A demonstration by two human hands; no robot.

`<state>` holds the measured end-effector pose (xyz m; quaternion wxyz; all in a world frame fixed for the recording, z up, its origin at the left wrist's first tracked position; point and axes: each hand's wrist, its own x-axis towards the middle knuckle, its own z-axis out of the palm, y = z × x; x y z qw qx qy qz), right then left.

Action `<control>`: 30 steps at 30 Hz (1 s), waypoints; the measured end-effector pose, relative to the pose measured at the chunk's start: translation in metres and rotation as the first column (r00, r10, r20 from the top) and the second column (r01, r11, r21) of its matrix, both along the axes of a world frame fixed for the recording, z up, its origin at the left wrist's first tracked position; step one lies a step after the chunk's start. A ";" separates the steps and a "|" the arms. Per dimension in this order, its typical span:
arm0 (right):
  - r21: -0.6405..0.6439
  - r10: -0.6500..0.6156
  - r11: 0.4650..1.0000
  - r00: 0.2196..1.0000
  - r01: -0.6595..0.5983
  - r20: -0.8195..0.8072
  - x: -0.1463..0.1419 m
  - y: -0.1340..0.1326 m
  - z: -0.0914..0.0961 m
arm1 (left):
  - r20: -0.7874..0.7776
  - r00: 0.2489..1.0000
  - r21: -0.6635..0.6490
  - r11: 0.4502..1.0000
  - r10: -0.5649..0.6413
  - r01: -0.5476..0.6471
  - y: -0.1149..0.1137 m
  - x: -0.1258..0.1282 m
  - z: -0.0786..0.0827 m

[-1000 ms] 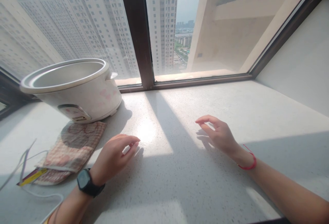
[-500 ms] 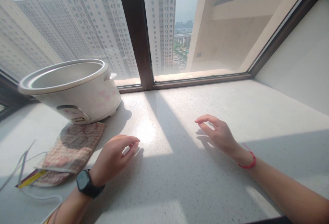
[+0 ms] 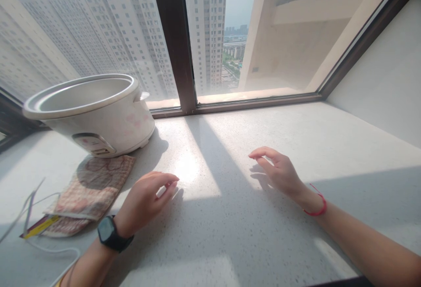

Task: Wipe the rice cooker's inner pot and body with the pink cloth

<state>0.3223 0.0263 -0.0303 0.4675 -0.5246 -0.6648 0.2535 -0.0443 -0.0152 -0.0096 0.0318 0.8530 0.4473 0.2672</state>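
My left hand, with a black watch on its wrist, is over the speckled white sill. Its thumb and index finger curl together in a loose pinch with nothing between them. To its left lies a patterned cloth mitt, closest to that hand. My right hand, wearing a red string bracelet, is likewise curled, thumb and index tips together and nothing held. Behind the mitt stands a white rice cooker without a lid, overlapping the mitt's far end in view.
A yellow and dark red flat piece sticks out from the mitt's near end. A pale cord loops at lower left, running by my left forearm. Dark window frames border the sill, with a white wall at right.
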 end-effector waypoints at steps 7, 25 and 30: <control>0.092 0.046 0.995 0.999 -0.044 -0.014 0.001 0.003 -0.003 | 0.007 1.000 0.008 1.000 0.002 -0.002 0.001 0.001 -0.001; 0.092 0.053 0.994 0.999 -0.054 0.010 0.002 0.002 -0.003 | -0.013 1.000 0.004 1.000 0.010 -0.010 0.001 0.000 0.000; 0.058 -0.010 0.998 1.000 0.009 0.003 0.000 0.001 -0.002 | -0.011 1.000 0.010 1.000 0.010 -0.010 0.001 0.000 -0.001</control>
